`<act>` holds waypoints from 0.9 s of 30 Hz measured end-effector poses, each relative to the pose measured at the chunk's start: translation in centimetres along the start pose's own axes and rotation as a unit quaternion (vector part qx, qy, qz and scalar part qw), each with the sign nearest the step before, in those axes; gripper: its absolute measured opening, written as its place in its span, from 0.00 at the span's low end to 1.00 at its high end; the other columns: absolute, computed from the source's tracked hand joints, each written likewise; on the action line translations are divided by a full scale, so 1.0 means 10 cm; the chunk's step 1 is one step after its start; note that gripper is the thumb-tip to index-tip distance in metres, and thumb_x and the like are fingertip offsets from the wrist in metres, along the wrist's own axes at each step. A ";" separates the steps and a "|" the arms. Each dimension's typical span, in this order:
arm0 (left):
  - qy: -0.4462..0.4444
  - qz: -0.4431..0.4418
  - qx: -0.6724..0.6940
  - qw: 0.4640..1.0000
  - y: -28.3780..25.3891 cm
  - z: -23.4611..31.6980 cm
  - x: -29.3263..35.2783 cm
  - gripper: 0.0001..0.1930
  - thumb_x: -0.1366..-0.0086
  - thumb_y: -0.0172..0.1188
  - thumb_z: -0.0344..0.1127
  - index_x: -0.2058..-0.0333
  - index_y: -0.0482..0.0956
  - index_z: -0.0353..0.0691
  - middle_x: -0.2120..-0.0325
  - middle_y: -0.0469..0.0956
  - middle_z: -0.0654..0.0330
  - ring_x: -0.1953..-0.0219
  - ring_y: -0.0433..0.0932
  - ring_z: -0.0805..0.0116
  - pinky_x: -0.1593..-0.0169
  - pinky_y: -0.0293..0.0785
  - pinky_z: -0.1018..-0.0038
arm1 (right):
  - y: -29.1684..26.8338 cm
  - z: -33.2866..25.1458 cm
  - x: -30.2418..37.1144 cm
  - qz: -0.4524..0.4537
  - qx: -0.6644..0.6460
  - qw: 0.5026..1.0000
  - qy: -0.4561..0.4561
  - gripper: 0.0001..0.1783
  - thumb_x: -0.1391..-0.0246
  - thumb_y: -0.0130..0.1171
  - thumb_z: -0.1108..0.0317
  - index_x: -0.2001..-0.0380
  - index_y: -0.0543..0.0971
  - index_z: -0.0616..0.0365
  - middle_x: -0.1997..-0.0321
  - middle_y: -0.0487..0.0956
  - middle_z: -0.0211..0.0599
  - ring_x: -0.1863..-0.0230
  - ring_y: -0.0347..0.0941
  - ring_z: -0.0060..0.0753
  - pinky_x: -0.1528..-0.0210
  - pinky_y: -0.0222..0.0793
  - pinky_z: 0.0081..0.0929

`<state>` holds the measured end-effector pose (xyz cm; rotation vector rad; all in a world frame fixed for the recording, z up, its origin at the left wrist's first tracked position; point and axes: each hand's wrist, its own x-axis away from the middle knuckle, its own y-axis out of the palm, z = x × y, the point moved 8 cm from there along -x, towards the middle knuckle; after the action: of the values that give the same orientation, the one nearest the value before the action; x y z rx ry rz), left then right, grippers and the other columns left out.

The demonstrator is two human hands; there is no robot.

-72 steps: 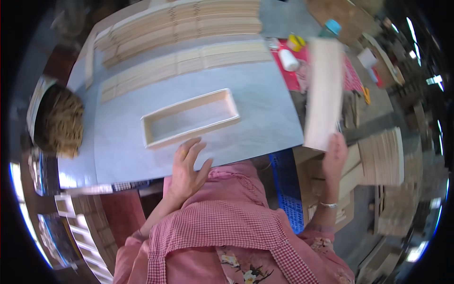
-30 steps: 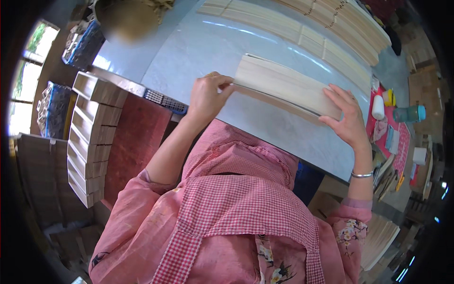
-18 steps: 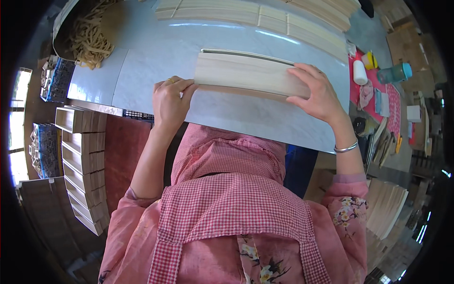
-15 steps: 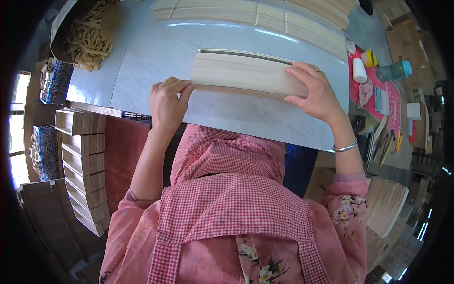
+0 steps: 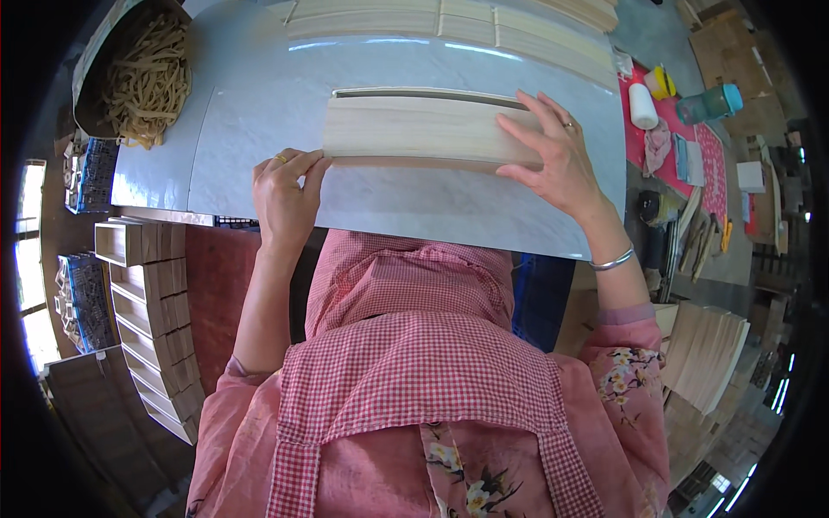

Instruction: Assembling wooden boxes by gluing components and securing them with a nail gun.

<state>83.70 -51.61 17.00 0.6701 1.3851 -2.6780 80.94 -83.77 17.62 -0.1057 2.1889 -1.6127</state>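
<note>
A long, shallow box of pale wood (image 5: 414,129) lies on the table in front of me, a narrow dark gap running along its far edge. My left hand (image 5: 287,194) is closed at its near left corner, thumb and fingers pinched together there. Over the right end, my right hand (image 5: 560,164) has its fingers spread apart, the fingertips at or just above the wood; whether they touch cannot be told. The thumb points toward the box's near right edge.
Bundled pale wooden boards (image 5: 371,19) lie along the far side of the bluish-white table (image 5: 414,197). A bin of tan bands (image 5: 147,86) stands far left. Open wooden boxes (image 5: 142,324) are stacked at left. A white bottle (image 5: 642,106) and teal bottle (image 5: 704,105) stand at right.
My right hand's fingers have spread and loosened from the box's right end. My left hand keeps its pinch at the corner. The whole view has shifted slightly.
</note>
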 end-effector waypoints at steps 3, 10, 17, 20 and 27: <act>0.006 0.002 -0.006 1.000 0.00 0.02 -0.01 0.06 0.41 0.68 0.32 0.67 0.88 0.36 0.74 0.82 0.63 0.74 0.74 0.66 0.54 0.68 0.72 | -0.12 0.03 0.12 0.079 -0.035 0.996 0.025 0.29 0.56 0.74 0.65 0.48 0.81 0.53 0.37 0.74 0.33 0.38 0.68 0.42 0.35 0.62 0.38; 0.013 0.001 0.000 1.000 0.00 0.00 0.00 0.06 0.41 0.67 0.31 0.67 0.87 0.36 0.74 0.82 0.63 0.74 0.75 0.66 0.54 0.68 0.71 | -0.20 0.30 0.71 0.172 -0.143 0.959 0.175 0.10 0.49 0.67 0.75 0.62 0.81 0.59 0.64 0.79 0.32 0.71 0.73 0.31 0.66 0.69 0.26; 0.012 -0.020 -0.015 1.000 0.01 0.02 0.01 0.05 0.40 0.67 0.31 0.66 0.87 0.36 0.74 0.81 0.63 0.72 0.76 0.65 0.53 0.68 0.71 | -0.11 0.15 0.62 0.125 -0.111 0.968 0.189 0.05 0.49 0.65 0.79 0.67 0.82 0.63 0.70 0.79 0.32 0.76 0.69 0.30 0.71 0.66 0.26; 0.012 -0.021 -0.017 1.000 0.00 0.03 -0.01 0.05 0.40 0.67 0.30 0.67 0.87 0.36 0.74 0.80 0.63 0.72 0.76 0.65 0.53 0.68 0.71 | -0.14 0.14 0.60 0.115 -0.083 0.974 0.176 0.04 0.49 0.66 0.76 0.68 0.82 0.60 0.71 0.78 0.31 0.77 0.70 0.32 0.72 0.67 0.27; -0.019 -0.051 0.006 0.998 0.02 -0.13 0.01 0.04 0.40 0.66 0.28 0.68 0.86 0.35 0.74 0.80 0.61 0.71 0.75 0.63 0.52 0.69 0.71 | -0.07 0.20 0.51 0.073 -0.087 0.985 0.128 0.03 0.49 0.64 0.73 0.74 0.81 0.59 0.78 0.74 0.34 0.78 0.68 0.37 0.72 0.64 0.30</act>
<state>84.16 -50.74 16.16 0.5598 1.4336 -2.7622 76.93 -87.33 16.38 0.2197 2.4635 -1.4194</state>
